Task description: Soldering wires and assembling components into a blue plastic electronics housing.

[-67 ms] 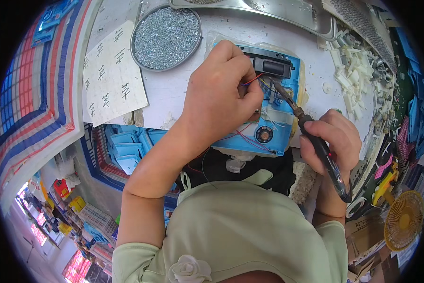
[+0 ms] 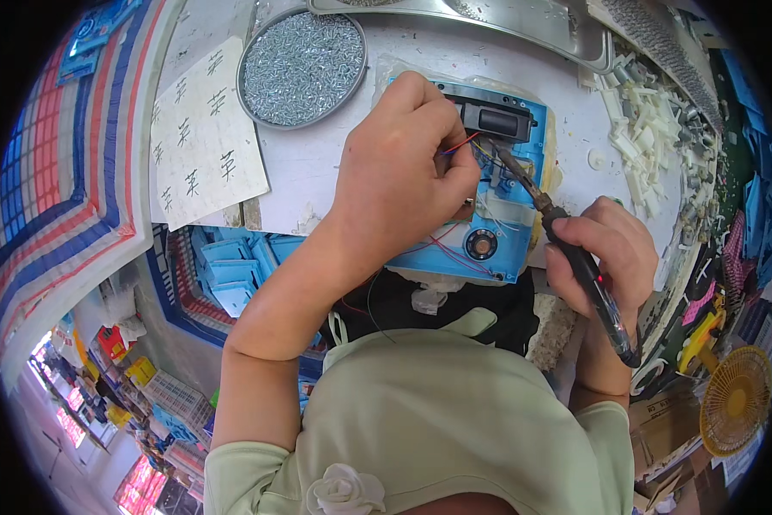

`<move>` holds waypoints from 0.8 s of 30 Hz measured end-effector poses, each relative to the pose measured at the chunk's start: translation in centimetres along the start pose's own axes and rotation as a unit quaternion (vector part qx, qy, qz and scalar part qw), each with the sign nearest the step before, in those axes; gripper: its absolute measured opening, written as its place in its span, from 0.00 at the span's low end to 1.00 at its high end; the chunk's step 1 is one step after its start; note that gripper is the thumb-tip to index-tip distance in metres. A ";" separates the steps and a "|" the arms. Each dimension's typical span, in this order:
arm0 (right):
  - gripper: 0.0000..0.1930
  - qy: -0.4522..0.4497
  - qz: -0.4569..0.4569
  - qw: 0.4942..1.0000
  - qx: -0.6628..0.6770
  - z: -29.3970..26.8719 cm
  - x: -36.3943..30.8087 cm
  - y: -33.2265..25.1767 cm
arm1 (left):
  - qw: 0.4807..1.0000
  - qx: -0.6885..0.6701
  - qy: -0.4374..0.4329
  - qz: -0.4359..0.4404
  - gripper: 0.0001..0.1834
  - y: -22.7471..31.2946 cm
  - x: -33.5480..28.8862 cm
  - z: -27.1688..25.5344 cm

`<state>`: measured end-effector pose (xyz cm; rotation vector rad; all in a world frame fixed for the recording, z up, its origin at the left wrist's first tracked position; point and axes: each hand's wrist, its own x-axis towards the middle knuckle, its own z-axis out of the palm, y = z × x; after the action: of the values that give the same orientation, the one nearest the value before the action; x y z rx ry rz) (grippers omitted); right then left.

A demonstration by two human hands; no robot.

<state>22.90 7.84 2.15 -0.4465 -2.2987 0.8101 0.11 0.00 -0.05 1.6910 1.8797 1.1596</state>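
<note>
A blue plastic casing point(image 2: 513, 249) lies on the table, fitted with a black module point(image 2: 499, 123), a small round speaker point(image 2: 481, 245) and several thin wires. My left hand point(image 2: 407, 159) is over its left side, thumb and fingers pinched together by a red wire point(image 2: 461, 143) that comes out from the fingertips. In my right hand point(image 2: 613, 253) is a soldering iron point(image 2: 581, 262) with a black handle and a small red light. Its tip points up and left into the casing, just below the black module and close to the wires. What the tip touches is too small to tell.
A round tray point(image 2: 302, 69) of small metal screws stands at the back left beside a handwritten sheet point(image 2: 210, 137). Metal trays point(image 2: 489, 19) line the back edge. White plastic parts point(image 2: 643, 129) are heaped at right. Blue pieces point(image 2: 231, 270) lie below left, and a yellow fan point(image 2: 735, 402) stands lower right.
</note>
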 end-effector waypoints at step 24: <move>0.17 -0.027 0.019 0.999 -0.035 0.5 0.8 -0.2 | 0.999 0.009 0.031 0.024 0.07 -0.3 0.0 0.5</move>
<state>22.01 7.84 2.38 -0.5076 -2.3815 0.7704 0.30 0.16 -0.55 1.7370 1.9020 1.2297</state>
